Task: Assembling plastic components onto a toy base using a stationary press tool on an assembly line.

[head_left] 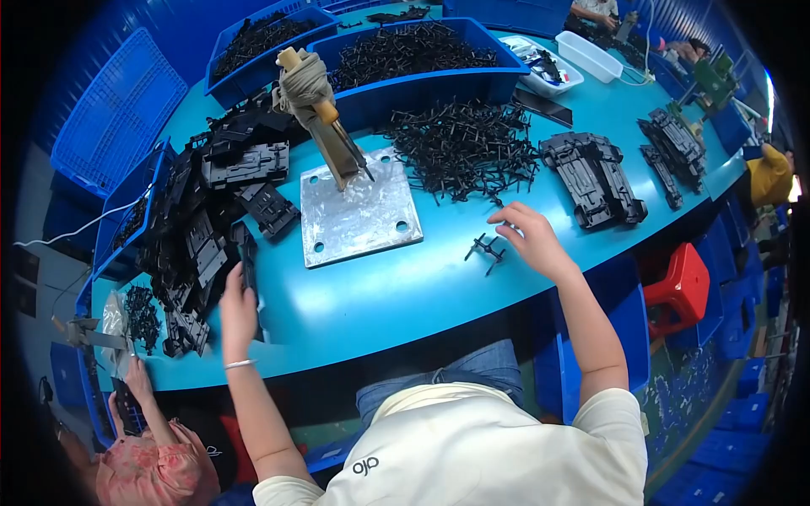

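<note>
I judge the step as gathering parts; the next move appears to call for a sure grip on one black plate [245,249]. Left: beside a heap of plates [202,244], my left hand [238,308], half curled, reaches that plate; I cannot tell whether it grips. Centre: a metal slab [350,226] on the counter [337,312]. Right: a small black frame [487,246] lies loose; my right hand [537,243], fingers parted, holds nothing visible just beside it.

Left of centre, the left hand [239,314] partly hides a black plastic piece [244,241], and the lower edge crops the cream T-shirt [506,447].
</note>
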The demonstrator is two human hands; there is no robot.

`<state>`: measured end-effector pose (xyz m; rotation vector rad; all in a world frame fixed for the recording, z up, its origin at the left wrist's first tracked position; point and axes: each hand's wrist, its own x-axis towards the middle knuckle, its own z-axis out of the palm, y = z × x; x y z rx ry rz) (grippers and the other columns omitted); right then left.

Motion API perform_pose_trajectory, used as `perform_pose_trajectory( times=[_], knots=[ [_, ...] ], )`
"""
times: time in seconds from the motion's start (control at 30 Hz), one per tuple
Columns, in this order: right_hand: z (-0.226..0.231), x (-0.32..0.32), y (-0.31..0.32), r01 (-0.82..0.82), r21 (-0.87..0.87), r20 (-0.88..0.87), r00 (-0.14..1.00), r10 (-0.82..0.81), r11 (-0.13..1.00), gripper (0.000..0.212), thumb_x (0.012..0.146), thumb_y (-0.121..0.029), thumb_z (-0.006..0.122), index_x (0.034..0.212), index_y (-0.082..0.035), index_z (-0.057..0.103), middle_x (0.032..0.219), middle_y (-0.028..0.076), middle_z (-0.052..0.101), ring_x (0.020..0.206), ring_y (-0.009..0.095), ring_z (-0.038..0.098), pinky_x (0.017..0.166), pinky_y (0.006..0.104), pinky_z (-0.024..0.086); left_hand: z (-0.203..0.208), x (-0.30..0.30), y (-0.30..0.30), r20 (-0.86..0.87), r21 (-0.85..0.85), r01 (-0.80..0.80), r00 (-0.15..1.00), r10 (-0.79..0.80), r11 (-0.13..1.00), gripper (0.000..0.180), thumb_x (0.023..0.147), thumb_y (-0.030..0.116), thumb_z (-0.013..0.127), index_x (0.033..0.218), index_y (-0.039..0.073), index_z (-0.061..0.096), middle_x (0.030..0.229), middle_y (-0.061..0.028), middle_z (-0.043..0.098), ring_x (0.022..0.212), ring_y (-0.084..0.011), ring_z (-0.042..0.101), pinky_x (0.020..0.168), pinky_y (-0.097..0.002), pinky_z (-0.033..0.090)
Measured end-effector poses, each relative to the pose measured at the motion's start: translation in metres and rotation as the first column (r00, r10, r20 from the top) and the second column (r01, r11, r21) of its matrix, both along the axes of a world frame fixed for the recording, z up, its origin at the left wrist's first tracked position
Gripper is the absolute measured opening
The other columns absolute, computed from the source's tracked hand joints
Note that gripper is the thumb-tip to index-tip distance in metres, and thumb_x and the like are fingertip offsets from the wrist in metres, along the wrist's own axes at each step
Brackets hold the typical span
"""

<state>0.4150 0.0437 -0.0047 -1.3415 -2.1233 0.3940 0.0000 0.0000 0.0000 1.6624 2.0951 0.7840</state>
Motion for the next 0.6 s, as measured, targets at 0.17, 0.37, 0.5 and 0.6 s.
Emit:
perform_pose_trajectory(
  times=[0.17,0.37,0.5,0.6],
  knots=[
    [0.006,-0.02,-0.01,0.076,-0.292,-0.128,0.985,-0.117,0.953,0.012,0.067,-0.003,0.053,0.079,-0.005,0.053,0.077,0.008,0.046,0.076,0.024,0.047,0.064,0.0312,0.039,0.028,0.016,-0.035,0.901,0.148,-0.001,0.413,-0.135,0.989,0.048,0.066,0.007,0.046,0.11,-0.006,0.032,0.097,-0.0172,0.048,0.083,-0.0211,0.052,0.072,-0.03,0.043],
    [-0.011,-0.02,-0.004,-0.211,-0.173,0.022,0.976,0.218,0.962,0.011,0.066,-0.001,0.053,0.077,-0.006,0.056,0.085,0.007,0.045,0.08,0.021,0.045,0.065,0.028,0.039,-0.025,0.101,-0.052,0.995,0.041,0.118,-0.093,-0.03,0.992,0.06,0.055,-0.001,0.055,0.111,-0.001,0.034,0.103,-0.0107,0.045,0.096,-0.0214,0.044,0.086,-0.0313,0.034],
    [0.002,-0.018,-0.009,-0.203,-0.046,0.095,0.974,0.207,0.978,0.015,0.065,-0.001,0.054,0.078,-0.008,0.055,0.087,0.007,0.045,0.079,0.022,0.046,0.067,0.0295,0.04,-0.034,0.129,-0.058,0.978,-0.018,0.264,-0.194,0.071,0.964,0.038,0.065,-0.002,0.055,0.101,0.003,0.042,0.09,-0.0081,0.052,0.084,-0.017,0.051,0.076,-0.0279,0.041],
    [0.006,-0.021,-0.011,-0.199,-0.197,0.159,0.96,0.231,0.96,0.012,0.063,-0.003,0.055,0.074,-0.008,0.054,0.085,0.006,0.046,0.079,0.024,0.046,0.066,0.0311,0.039,-0.029,0.131,-0.052,0.998,-0.062,0.374,0.028,0.055,0.925,0.024,0.068,0.001,0.056,0.09,0.002,0.047,0.082,-0.0051,0.054,0.075,-0.0113,0.051,0.068,-0.0231,0.043]
  ],
)
